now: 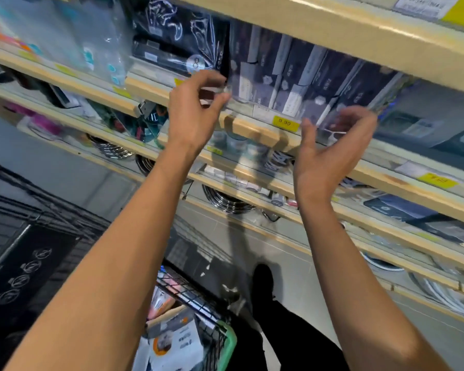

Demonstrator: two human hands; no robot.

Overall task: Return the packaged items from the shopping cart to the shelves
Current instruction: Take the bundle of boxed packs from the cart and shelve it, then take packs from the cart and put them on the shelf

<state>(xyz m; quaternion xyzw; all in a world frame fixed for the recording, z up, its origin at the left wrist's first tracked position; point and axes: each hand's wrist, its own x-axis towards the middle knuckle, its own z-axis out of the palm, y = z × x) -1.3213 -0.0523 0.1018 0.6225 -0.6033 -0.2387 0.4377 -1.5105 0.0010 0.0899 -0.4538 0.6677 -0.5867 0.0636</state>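
A wide clear-plastic package of dark grey and black items [306, 76] stands tilted on the wooden shelf [255, 129], under the shelf above. My left hand [196, 105] pinches its lower left corner between thumb and fingertips. My right hand [332, 148] cups its lower right edge, and the fingers show blurred through the plastic. The black wire shopping cart [198, 298] with a green handle sits at the bottom centre, below my arms. Several packaged items [172, 341] with white and orange cards lie in the cart.
A black patterned package [180, 36] stands just left of the held one, and more dark packs [426, 127] lie to the right. A yellow price tag [285, 122] sits on the shelf edge. Lower shelves hold metal pans [225, 202]. My black shoe [263, 279] rests on the grey floor.
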